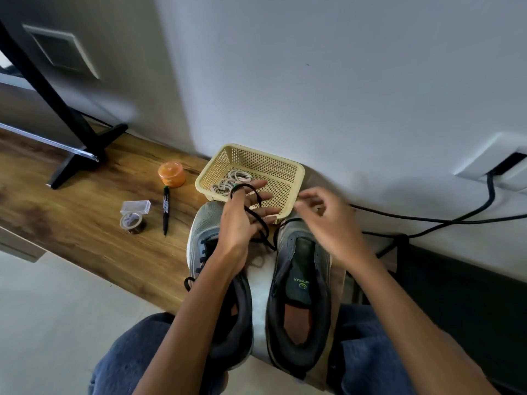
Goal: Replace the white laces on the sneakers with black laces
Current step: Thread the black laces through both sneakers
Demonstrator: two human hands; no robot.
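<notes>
My left hand (242, 220) spreads its fingers, black lace (258, 220) looped around them — limp, light cord; I'd pinch its tip. Right hand (328, 220) half-curled, empty.

Both forearms are bare from the lower edge of the view up to the wrists, with no sleeve, cuff, watch or band showing on either. The left hand (242, 220) and the right hand (330, 223) are bare too: no gloves and no rings can be made out, though the right one is slightly blurred. Nails look short and unpainted where they show. The legs are clad in blue denim jeans (134, 349), mid-blue and a little faded, with soft folds. One knee shows to the left of the left forearm, the other to the right of the right forearm.
</notes>
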